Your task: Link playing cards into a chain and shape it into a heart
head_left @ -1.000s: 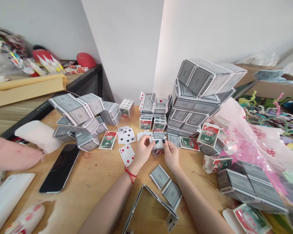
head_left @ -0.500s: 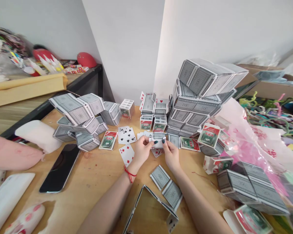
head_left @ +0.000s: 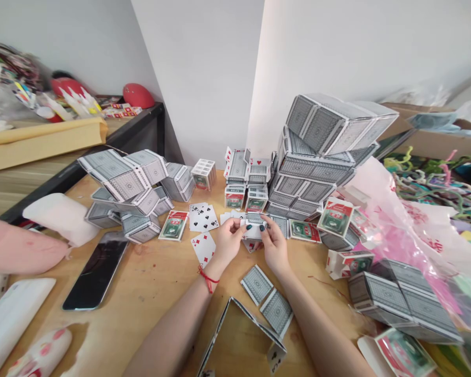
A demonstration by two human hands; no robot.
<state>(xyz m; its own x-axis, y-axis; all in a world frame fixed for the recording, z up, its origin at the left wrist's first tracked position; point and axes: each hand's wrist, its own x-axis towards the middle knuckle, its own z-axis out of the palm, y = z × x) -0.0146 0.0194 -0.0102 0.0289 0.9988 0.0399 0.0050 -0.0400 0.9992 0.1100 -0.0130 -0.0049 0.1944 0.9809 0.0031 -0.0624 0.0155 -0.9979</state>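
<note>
As left fingers (head_left: 238, 231) pinch a card (head_left: 255, 231), right fingers (head_left: 265, 236) grip it.

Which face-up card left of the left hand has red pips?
The diamonds card, beside the left hand and nearer the camera than the spade cards; those show black pips.

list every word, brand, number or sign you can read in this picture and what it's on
"4", with red diamond signs: the diamond card on the table.
"5", small, with black spade signs: the spade card.
Red heart sign, its corner mark unclear: the heart card at the back.
Too small or blurred to read: the print on the red-and-green card boxes.
Nothing readable on the held card.
</note>
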